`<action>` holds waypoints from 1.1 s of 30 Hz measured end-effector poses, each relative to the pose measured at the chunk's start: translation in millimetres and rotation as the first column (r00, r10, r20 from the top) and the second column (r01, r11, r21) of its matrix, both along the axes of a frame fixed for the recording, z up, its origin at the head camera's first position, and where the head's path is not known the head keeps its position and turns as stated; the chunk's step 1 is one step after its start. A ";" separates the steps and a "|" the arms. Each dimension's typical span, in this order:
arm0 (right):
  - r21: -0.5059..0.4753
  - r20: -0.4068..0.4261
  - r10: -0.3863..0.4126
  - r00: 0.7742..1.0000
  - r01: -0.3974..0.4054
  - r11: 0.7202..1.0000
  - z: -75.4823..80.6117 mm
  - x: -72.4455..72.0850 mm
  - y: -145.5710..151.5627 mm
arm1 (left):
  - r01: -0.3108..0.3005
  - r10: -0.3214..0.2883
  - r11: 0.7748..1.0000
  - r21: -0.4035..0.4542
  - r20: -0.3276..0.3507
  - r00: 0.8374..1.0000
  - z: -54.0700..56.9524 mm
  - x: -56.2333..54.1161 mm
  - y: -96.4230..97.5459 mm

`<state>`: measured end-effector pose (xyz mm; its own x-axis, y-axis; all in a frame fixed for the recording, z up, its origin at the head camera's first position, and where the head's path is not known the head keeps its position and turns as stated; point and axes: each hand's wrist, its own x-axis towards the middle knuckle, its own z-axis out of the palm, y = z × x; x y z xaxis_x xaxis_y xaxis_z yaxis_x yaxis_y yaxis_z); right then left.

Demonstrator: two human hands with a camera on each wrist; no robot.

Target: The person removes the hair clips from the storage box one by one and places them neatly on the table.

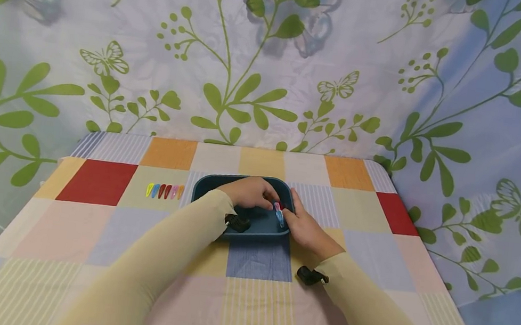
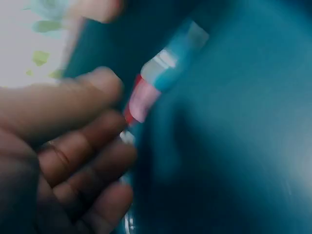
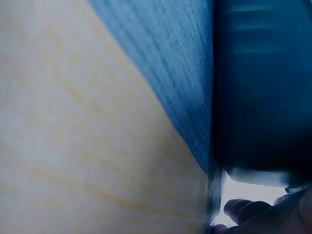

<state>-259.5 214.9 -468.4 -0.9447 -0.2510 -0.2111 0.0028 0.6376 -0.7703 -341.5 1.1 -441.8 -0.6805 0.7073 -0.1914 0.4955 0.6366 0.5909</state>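
Note:
A dark blue tray sits in the middle of the table. My left hand reaches over it toward its right end, fingers loosely bent. Just beyond those fingertips in the left wrist view lie a blue hair clip, a pink clip and a red one, blurred and overlapping. They appear at the tray's right end in the head view. My right hand grips the tray's right side, thumb over the rim and fingers along the outside. The right wrist view shows the tray's outer wall beside that hand's fingers.
Left of the tray, several hair clips stand in a row: yellow, blue, red, pink and orange. A checked patchwork cloth covers the table. Behind it hangs a leaf-patterned curtain.

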 end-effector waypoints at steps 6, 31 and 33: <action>-0.001 -0.003 0.019 1.000 -0.019 1.000 1.3 0.3 -1.7 | 0.048 -0.048 0.998 -0.028 -0.008 0.999 -6.2 -0.5 7.8; 0.025 -0.021 0.018 1.000 -0.017 1.000 -0.2 -1.6 -1.7 | 0.044 -0.044 0.999 -0.013 -0.016 0.999 -21.7 -2.1 23.3; 0.027 -0.014 0.014 1.000 -0.014 1.000 -0.5 -1.6 -1.8 | 0.041 -0.041 0.999 -0.014 -0.011 0.999 -20.8 -1.0 23.5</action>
